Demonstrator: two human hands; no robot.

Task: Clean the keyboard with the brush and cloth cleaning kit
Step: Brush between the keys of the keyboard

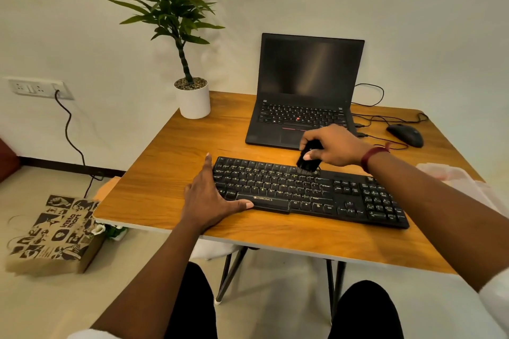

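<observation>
**Brush pinched in my right hand, bristles down on the keyboard**

My right hand (pixel 333 146) is curled round the small black brush (pixel 308 161), thumb on its near face, and the bristles touch the upper key rows about midway along the Zebronics keyboard (pixel 308 191). My left hand (pixel 209 198) lies flat with straight fingers against the keyboard's left end, thumb along its front edge, bracing it and holding nothing.

I judge this to be the brushing step, with the cloth wipe yet to come. The next move calls for short strokes along the rows, light enough not to lift the keycaps, with the left hand keeping the keyboard from sliding on the wooden table (pixel 170 151).

Behind the keyboard stands an open ThinkPad laptop (pixel 305 91); a black mouse (pixel 406 135) lies behind its right end. Right of the keyboard is something pale and crumpled (pixel 451 173), cloth or bag I cannot tell.
</observation>
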